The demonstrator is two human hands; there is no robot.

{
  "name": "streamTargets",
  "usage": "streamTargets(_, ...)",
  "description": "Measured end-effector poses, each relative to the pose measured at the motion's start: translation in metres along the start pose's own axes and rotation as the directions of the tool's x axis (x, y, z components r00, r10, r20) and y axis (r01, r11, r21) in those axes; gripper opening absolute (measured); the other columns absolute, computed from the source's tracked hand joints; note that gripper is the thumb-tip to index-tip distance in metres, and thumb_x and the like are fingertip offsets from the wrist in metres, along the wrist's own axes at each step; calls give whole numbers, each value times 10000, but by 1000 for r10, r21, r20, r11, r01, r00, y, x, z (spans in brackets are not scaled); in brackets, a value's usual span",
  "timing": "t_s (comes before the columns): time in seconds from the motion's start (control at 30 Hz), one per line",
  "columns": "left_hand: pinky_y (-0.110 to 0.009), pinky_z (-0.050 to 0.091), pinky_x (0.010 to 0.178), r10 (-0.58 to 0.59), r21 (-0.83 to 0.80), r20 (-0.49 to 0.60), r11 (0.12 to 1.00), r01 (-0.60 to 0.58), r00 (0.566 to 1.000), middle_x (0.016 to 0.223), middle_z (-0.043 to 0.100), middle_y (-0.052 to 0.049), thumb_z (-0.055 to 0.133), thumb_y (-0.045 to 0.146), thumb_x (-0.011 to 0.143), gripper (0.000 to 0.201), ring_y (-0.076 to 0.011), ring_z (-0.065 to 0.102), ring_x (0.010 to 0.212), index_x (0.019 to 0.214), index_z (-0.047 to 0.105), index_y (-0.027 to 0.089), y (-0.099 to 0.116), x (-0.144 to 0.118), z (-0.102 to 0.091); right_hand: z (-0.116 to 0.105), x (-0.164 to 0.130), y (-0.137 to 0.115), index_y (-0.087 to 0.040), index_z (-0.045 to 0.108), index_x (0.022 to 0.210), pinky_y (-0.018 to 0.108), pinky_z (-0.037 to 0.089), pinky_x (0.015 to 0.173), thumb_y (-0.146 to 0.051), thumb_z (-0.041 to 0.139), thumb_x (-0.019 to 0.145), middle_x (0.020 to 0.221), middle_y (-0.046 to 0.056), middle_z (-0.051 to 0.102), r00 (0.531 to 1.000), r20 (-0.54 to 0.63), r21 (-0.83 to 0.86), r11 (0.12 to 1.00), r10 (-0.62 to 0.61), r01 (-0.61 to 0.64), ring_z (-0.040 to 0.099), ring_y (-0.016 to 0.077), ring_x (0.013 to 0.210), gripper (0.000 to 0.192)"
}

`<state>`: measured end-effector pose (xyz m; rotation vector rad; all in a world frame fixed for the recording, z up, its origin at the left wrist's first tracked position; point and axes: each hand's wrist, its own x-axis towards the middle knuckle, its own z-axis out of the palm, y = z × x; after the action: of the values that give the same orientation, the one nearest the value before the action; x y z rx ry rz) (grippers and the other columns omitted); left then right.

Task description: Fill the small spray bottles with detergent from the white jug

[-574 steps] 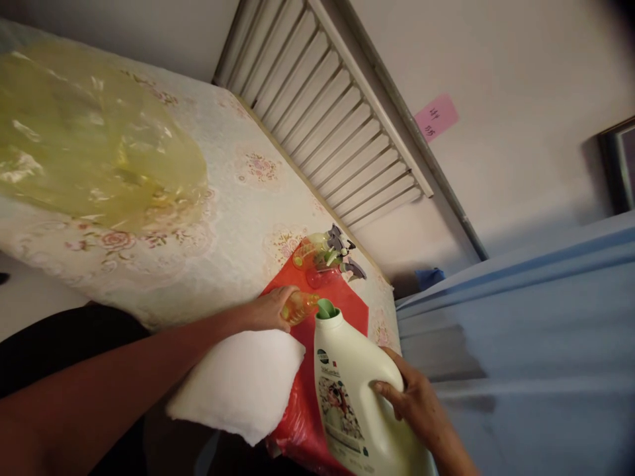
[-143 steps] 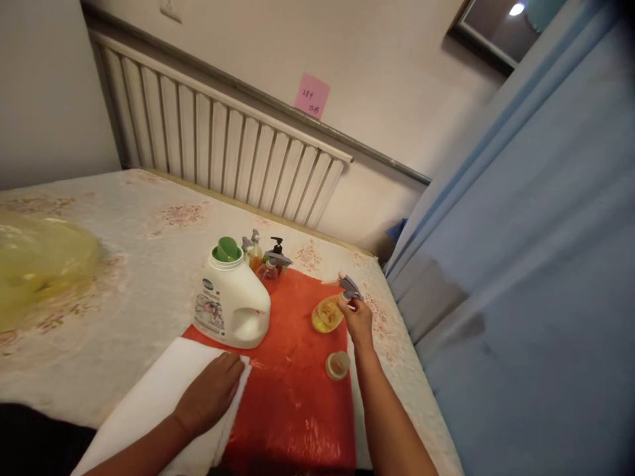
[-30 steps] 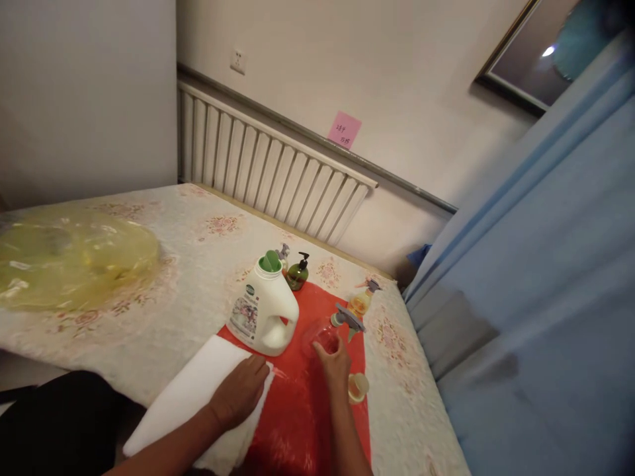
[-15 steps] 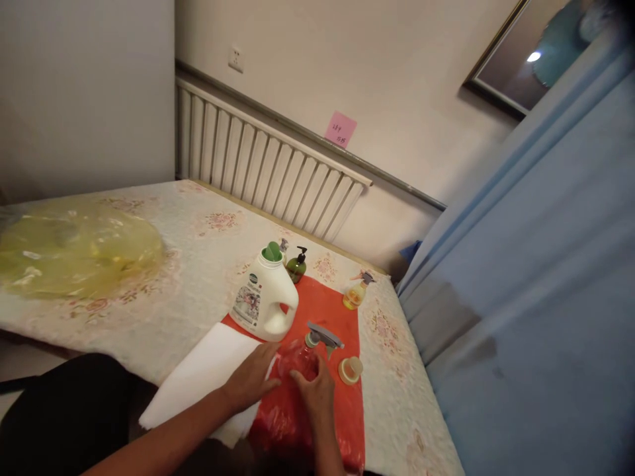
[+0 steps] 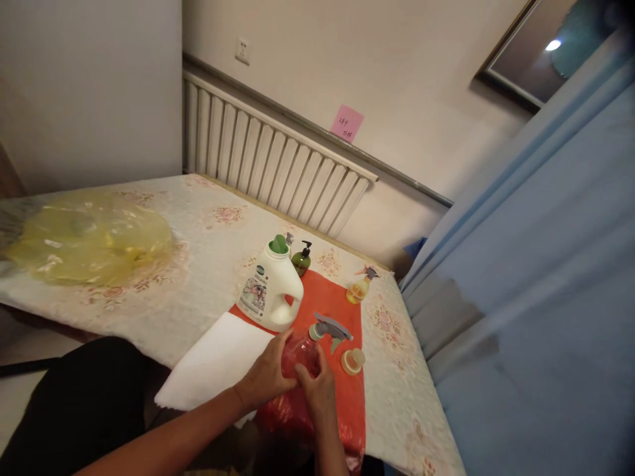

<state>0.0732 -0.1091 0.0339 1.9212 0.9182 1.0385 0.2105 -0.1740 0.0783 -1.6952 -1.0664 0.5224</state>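
Note:
A clear spray bottle [image 5: 299,352] with a grey trigger head tilts above the red plastic sheet [image 5: 327,297]. My left hand [image 5: 269,375] grips its left side, and my right hand [image 5: 318,389] wraps round it from the right, thumb in front. Just beyond my hands stands a large white detergent jug [image 5: 275,291] with an open neck and something green in its mouth. To the right of the bottle lies a pale round cap [image 5: 352,361]. White paper towel [image 5: 221,360] is spread beside my left forearm.
A green pump bottle [image 5: 301,259] stands behind the jug, with another bottle partly hidden there. A spray bottle of yellow liquid [image 5: 358,289] is at the sheet's far right corner. A yellow plastic bag [image 5: 94,238] lies at left; a blue curtain [image 5: 520,264] hangs at right.
My left hand has closed in on the spray bottle, and the bottle is raised and tilted slightly more to the right. The view has shifted a little.

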Motion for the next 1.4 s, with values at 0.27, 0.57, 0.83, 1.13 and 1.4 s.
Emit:
streamTargets(0.27,-563,375,1155,-23,53,82,998,18,996,1433,484,-166,711,171,603,930,-363,465,1354,1445,318,209,13,-13,6,-1,4,-17,-144,703,1129,373,510,944,-458,680,788,1150,129,752,992,-120,128,992,21,-6,686,295,1082,465)
streamTargets(0.57,-561,305,1196,-106,-8,176,994,109,979,1482,457,-186,744,210,578,965,-384,419,1394,1448,329,185,18,-19,2,0,-1,-34,-166,699,980,335,503,860,-525,606,861,998,89,768,990,-97,229,970,106,-82,687,258,969,390)
streamTargets(0.83,-521,322,1190,-161,-241,345,937,254,925,1546,366,-183,767,201,594,1002,-356,365,1438,1456,256,192,29,-22,-19,-1,3,-30,-178,688,1009,323,510,854,-488,628,868,979,53,764,993,71,363,924,99,-119,693,231,942,346)
streamTargets(1.13,-542,397,1105,-157,-190,196,962,194,968,1365,494,-132,861,221,473,1021,-369,484,1281,1355,347,214,34,-25,-7,1,3,-30,-181,688,951,335,507,850,-489,635,852,955,66,771,996,44,318,944,77,-87,700,239,930,328)
streamTargets(1.4,-495,385,1132,-118,-341,442,895,288,889,1415,541,-103,769,208,580,889,-330,501,1310,1385,391,212,39,-17,-30,-10,1,-41,-185,676,1075,342,512,899,-462,634,876,1046,69,763,983,180,437,894,20,-99,693,226,983,344)
